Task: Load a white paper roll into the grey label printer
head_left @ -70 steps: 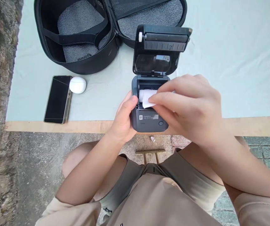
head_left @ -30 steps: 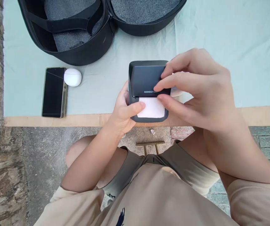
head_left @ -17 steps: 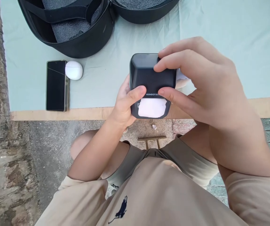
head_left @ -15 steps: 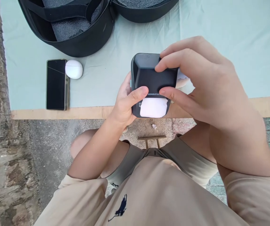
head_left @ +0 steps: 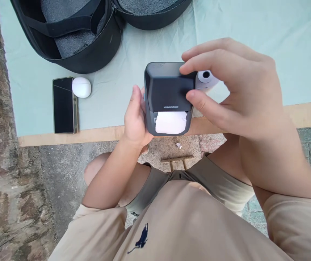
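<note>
A black label printer (head_left: 171, 92) with a torn-edged white paper strip (head_left: 171, 122) sticking out of its lower front rests in my left hand (head_left: 135, 121). That hand supports it from below and the left side, with the thumb raised off the top. My right hand (head_left: 236, 87) is at the printer's upper right, fingers and thumb apart, with the fingertips over or near its edge; whether they touch it is unclear. Just behind the right fingers, a white roll (head_left: 206, 77) with a dark core partly shows.
An open black case (head_left: 90, 54) with grey foam lies at the upper left. A dark phone (head_left: 63, 105) and a white rounded case (head_left: 82, 87) are below it. The table's wooden front edge (head_left: 101, 136) runs under my wrists. Scraps and a small stool are on the ground.
My left thumb has lifted off the printer's front, and my right thumb and fingers have spread apart. More of the white roll shows. The view has shifted slightly.
</note>
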Tool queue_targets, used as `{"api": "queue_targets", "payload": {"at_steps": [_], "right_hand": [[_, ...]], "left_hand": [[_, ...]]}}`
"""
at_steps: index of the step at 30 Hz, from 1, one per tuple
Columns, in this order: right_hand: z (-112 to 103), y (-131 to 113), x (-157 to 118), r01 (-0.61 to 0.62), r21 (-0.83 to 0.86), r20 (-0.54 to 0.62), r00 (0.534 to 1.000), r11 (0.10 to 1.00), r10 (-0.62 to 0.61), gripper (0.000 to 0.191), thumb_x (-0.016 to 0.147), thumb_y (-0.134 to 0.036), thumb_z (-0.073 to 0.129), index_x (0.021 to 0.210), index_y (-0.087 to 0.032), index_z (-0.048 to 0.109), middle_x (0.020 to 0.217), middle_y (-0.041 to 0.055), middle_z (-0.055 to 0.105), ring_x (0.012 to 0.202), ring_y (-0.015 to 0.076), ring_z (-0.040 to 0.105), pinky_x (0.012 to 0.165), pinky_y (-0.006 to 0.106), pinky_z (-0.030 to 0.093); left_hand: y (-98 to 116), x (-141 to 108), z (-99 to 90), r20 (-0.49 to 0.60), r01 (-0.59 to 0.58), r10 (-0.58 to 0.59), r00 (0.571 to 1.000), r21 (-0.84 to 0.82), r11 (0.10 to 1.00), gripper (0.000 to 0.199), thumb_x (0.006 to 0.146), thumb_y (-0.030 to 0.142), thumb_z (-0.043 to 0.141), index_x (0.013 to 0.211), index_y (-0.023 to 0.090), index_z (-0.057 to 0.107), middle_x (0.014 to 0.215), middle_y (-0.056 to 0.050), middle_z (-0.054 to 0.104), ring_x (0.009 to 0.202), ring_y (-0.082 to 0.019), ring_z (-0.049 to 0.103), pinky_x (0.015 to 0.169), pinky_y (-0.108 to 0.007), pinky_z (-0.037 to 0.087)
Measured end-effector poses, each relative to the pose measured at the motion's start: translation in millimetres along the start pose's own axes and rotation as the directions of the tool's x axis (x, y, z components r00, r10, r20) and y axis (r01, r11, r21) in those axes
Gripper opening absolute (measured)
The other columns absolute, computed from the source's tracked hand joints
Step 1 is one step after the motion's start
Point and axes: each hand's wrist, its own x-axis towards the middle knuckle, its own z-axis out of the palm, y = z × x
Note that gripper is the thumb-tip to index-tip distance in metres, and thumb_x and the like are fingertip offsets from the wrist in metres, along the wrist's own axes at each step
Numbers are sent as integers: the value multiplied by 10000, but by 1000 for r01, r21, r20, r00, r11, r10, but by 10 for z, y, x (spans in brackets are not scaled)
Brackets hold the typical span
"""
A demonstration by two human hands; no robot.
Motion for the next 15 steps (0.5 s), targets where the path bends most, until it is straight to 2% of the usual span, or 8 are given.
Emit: {"api": "queue_targets", "payload": {"at_steps": [2,4,7,10,13,15], "right_hand": [[17,5,-4,10,-1,32,999,1000,-10,292,867,-289,559,1137,-176,560,1260,68,600,1183,172,579,974,325,502],[31,2,-6,17,-22,49,999,1000,-16,349,835,-302,601,1159,-187,540,1275,68,591,1193,184,574,970,338,507],[37,-14,-6,14,-37,60,998,999,-12,401,804,-338,636,1167,-218,514,1283,64,582,1183,195,575,955,364,512],[36,-26,-5,10,-28,68,998,1000,-8,407,809,-357,620,1178,-248,488,1283,63,575,1190,199,567,955,378,506],[34,-35,-4,38,-55,58,998,998,-35,421,803,-344,622,1189,-226,500,1273,83,567,1167,205,568,929,364,511],[30,-50,4,83,-121,-29,996,989,-87,391,812,-390,604,1144,-188,558,1190,102,584,1108,220,572,901,368,511]], "left_hand": [[-16,1,-18,3,-8,8,1000,-10,1000,550,917,608,312,1109,215,645,1216,-20,656,1398,-278,400,1054,-445,486],[-39,10,-54,1,0,0,1000,-19,1000,568,887,656,366,1114,218,646,1226,-22,653,1371,-291,434,1044,-445,491],[-72,32,-122,-36,13,-14,999,-8,1000,539,802,702,493,1002,236,676,1160,-17,694,1355,-314,442,1042,-442,487],[-70,45,-149,-63,17,-16,998,13,1000,512,792,709,496,904,246,685,1086,-12,721,1367,-327,418,1040,-447,476],[-27,35,-114,-4,42,-42,999,-12,999,523,833,687,443,987,249,683,1188,-5,688,1377,-321,407,1032,-441,478],[3,17,-78,-2,34,-34,999,-16,999,555,854,684,399,1077,249,661,1248,-2,660,1391,-319,390,1036,-443,478]]}}
